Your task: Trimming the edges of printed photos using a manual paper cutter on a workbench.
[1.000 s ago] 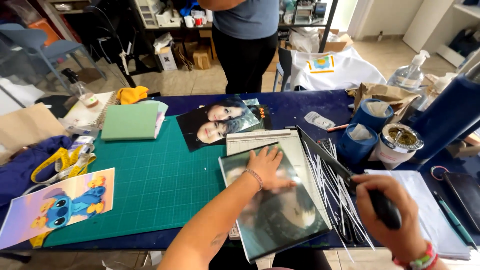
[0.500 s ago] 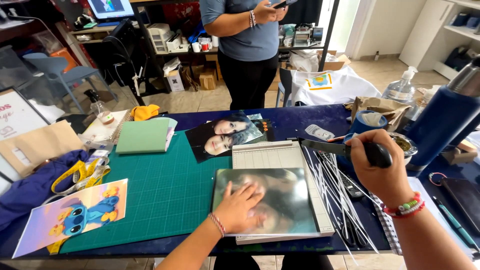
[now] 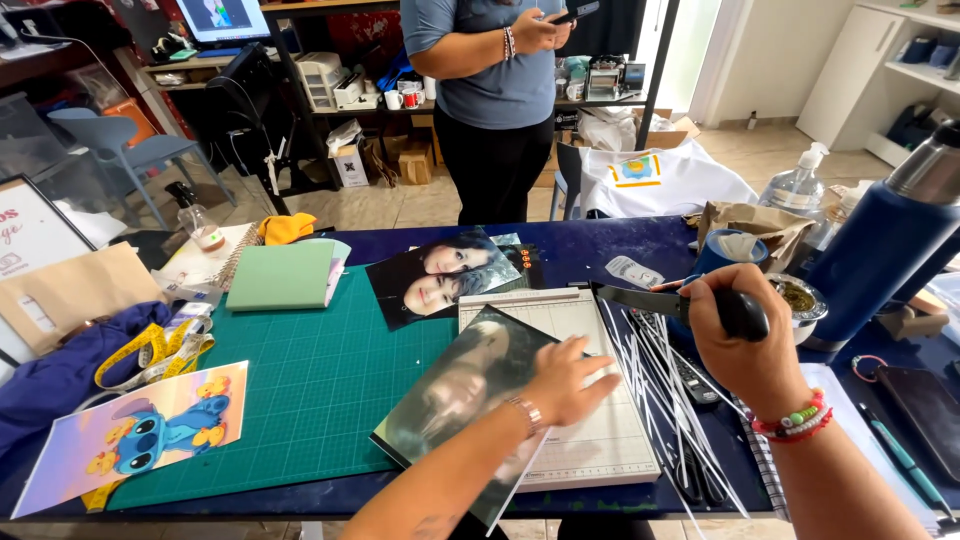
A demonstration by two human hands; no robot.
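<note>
Two hands are working: the left hand (image 3: 566, 383) is pressing flat, fingers spread, on the big shiny photo print (image 3: 462, 410) lying crooked on the white paper trimmer (image 3: 590, 430), while the right hand (image 3: 742, 345) is gripping the raised black cutter handle (image 3: 690, 305). The print looks like it needs straightening before cutting.

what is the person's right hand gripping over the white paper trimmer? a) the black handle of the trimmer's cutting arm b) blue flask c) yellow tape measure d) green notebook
a: the right hand is closed around the black handle of the cutting arm, raised above the white paper trimmer, while the left hand presses a glossy photo print on it.
</note>
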